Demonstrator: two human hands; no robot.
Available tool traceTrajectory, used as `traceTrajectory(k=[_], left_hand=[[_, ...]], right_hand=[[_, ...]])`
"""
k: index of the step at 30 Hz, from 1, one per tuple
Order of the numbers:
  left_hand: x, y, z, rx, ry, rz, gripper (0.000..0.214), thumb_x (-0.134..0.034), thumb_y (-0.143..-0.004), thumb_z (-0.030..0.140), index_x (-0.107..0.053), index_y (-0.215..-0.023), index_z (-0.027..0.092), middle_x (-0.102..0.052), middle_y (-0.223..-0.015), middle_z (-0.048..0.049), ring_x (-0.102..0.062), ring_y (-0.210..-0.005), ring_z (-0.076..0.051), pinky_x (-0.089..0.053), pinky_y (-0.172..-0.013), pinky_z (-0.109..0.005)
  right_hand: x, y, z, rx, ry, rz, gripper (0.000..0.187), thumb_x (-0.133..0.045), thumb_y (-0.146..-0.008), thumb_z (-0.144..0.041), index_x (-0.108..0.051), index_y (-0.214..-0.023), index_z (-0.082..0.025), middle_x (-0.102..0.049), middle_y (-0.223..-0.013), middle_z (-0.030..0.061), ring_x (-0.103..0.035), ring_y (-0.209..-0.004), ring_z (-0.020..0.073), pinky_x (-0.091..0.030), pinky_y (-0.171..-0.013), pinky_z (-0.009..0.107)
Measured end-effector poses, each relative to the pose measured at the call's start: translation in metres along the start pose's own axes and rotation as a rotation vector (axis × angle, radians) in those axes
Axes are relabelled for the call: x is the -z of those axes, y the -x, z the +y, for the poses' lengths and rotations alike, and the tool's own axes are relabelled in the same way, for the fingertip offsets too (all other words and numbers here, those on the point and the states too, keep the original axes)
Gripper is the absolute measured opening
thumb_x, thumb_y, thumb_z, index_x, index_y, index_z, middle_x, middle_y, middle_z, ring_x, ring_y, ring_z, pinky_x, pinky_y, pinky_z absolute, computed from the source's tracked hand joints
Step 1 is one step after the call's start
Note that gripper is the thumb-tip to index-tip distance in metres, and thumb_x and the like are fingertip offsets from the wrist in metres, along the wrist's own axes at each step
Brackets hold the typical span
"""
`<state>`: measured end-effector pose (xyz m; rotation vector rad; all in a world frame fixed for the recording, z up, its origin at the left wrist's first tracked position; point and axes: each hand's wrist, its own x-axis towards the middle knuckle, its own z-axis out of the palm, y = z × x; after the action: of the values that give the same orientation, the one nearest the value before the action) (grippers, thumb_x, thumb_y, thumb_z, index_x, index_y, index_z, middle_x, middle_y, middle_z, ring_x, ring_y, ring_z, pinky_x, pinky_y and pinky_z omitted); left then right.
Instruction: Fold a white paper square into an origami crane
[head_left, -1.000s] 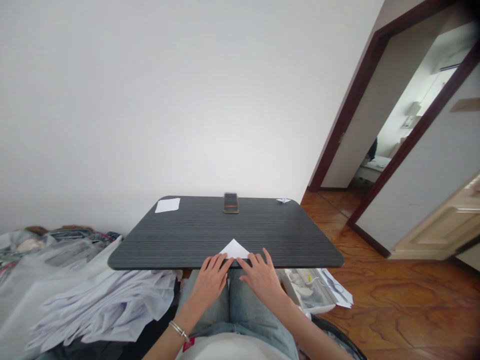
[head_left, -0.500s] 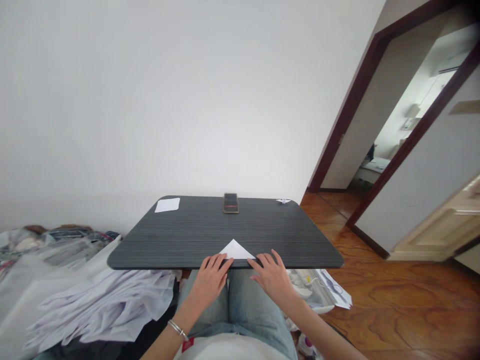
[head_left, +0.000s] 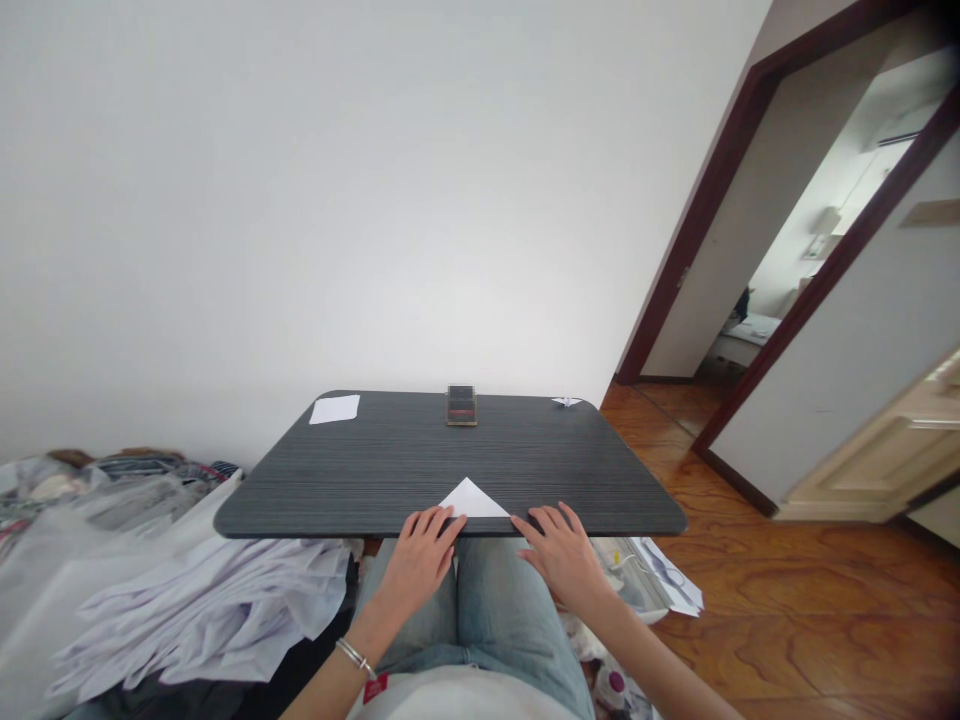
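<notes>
A white sheet of paper folded into a triangle (head_left: 474, 499) lies flat at the near edge of the dark table (head_left: 405, 450), its point facing away from me. My left hand (head_left: 426, 548) rests on the triangle's left corner, fingers stretched out and pressing it down. At the right corner, my right hand (head_left: 561, 550) touches the paper's tip with its index finger or thumb side; its fingers are spread and the palm hangs over the table's edge. Neither hand grips anything.
White paper sheets (head_left: 335, 409) lie at the table's far left. A small dark framed device (head_left: 461, 406) stands at the back middle, and a small folded paper piece (head_left: 567, 401) sits far right. Clothes (head_left: 202, 610) are piled at left; a box (head_left: 637, 580) stands below right.
My right hand has slid to the right along the triangle's lower edge, out to its right corner. My left hand and the paper have stayed in place.
</notes>
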<state>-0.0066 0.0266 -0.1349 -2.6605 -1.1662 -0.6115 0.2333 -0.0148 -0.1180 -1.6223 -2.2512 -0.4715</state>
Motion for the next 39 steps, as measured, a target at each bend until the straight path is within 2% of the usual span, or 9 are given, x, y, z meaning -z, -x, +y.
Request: traceTrajectory(k=[5,9,14,19,24,28,33,36,39], left_hand=[[0.001,-0.001,0.002,0.004,0.003,-0.007,0.043,-0.046,-0.084,0.018,-0.044,-0.127,0.025,-0.051,-0.122,-0.0068,-0.044,-0.110,-0.024,-0.031,-0.093,-0.040],[0.003,-0.003,0.004,0.021,0.005,-0.023,0.047,-0.047,-0.084,0.018,-0.041,-0.129,0.027,-0.051,-0.121,-0.0068,-0.044,-0.109,-0.024,-0.032,-0.093,-0.041],[0.002,-0.002,0.005,0.018,0.011,0.001,0.045,-0.046,-0.085,0.023,-0.041,-0.130,0.026,-0.051,-0.120,-0.0075,-0.046,-0.105,-0.024,-0.033,-0.091,-0.041],[0.001,-0.001,0.006,0.021,0.018,0.036,0.043,-0.044,-0.087,0.025,-0.042,-0.130,0.024,-0.052,-0.121,-0.0082,-0.047,-0.104,-0.023,-0.034,-0.091,-0.040],[-0.004,0.003,0.004,0.023,0.044,0.087,0.033,-0.040,-0.090,0.024,-0.049,-0.122,0.022,-0.057,-0.116,-0.0067,-0.049,-0.101,-0.021,-0.036,-0.089,-0.038],[-0.007,0.006,-0.001,0.019,0.076,0.119,0.026,-0.039,-0.091,0.019,-0.056,-0.110,0.023,-0.063,-0.103,-0.0042,-0.052,-0.092,-0.019,-0.039,-0.083,-0.036],[-0.007,0.006,-0.008,-0.025,0.094,0.155,0.021,-0.042,-0.090,0.018,-0.060,-0.099,0.022,-0.065,-0.086,-0.0019,-0.054,-0.080,-0.017,-0.041,-0.075,-0.034],[-0.003,0.006,-0.010,-0.050,0.126,0.212,0.020,-0.041,-0.090,0.016,-0.060,-0.095,0.020,-0.066,-0.084,-0.0014,-0.055,-0.079,-0.016,-0.040,-0.076,-0.032],[0.007,0.006,-0.010,-0.050,0.122,0.333,0.021,-0.040,-0.090,0.014,-0.061,-0.092,0.019,-0.067,-0.084,-0.0013,-0.057,-0.082,-0.015,-0.039,-0.077,-0.031]], right_hand=[[-0.002,0.006,0.004,-0.027,-0.094,0.005,0.033,-0.061,-0.080,-0.027,-0.058,-0.113,-0.025,-0.061,-0.111,0.0082,-0.053,-0.104,0.0251,-0.031,-0.097,0.045],[-0.016,0.005,0.006,-0.123,-0.291,0.067,0.025,-0.051,-0.085,-0.024,-0.060,-0.108,-0.020,-0.060,-0.113,0.0099,-0.052,-0.107,0.0232,-0.041,-0.089,0.038],[-0.037,-0.014,0.003,-0.226,-0.420,0.135,0.018,-0.051,-0.082,-0.024,-0.067,-0.091,-0.023,-0.063,-0.107,0.0077,-0.056,-0.105,0.0246,-0.045,-0.083,0.039],[-0.040,-0.037,-0.007,-0.291,-0.540,0.144,0.018,-0.050,-0.079,-0.020,-0.068,-0.080,-0.022,-0.068,-0.097,0.0063,-0.062,-0.091,0.0230,-0.047,-0.077,0.037],[-0.037,-0.047,-0.018,-0.330,-0.661,0.130,0.025,-0.054,-0.073,-0.015,-0.063,-0.095,-0.021,-0.070,-0.086,0.0041,-0.063,-0.081,0.0216,-0.048,-0.074,0.035],[-0.035,-0.045,-0.025,-0.313,-0.833,0.086,0.026,-0.054,-0.072,-0.015,-0.063,-0.096,-0.020,-0.070,-0.083,0.0037,-0.062,-0.080,0.0207,-0.048,-0.075,0.034],[-0.029,-0.034,-0.025,-0.413,-0.973,0.163,0.019,-0.051,-0.079,-0.027,-0.065,-0.088,-0.018,-0.069,-0.080,0.0064,-0.063,-0.074,0.0206,-0.048,-0.070,0.031],[-0.025,-0.028,-0.022,-0.522,-1.020,0.188,0.029,-0.049,-0.081,-0.040,-0.065,-0.076,-0.017,-0.066,-0.064,0.0040,-0.060,-0.059,0.0181,-0.046,-0.055,0.026],[-0.021,-0.025,-0.021,-0.631,-1.100,0.122,0.043,-0.045,-0.081,-0.052,-0.062,-0.063,-0.017,-0.058,-0.049,0.0006,-0.051,-0.042,0.0130,-0.037,-0.043,0.022]])
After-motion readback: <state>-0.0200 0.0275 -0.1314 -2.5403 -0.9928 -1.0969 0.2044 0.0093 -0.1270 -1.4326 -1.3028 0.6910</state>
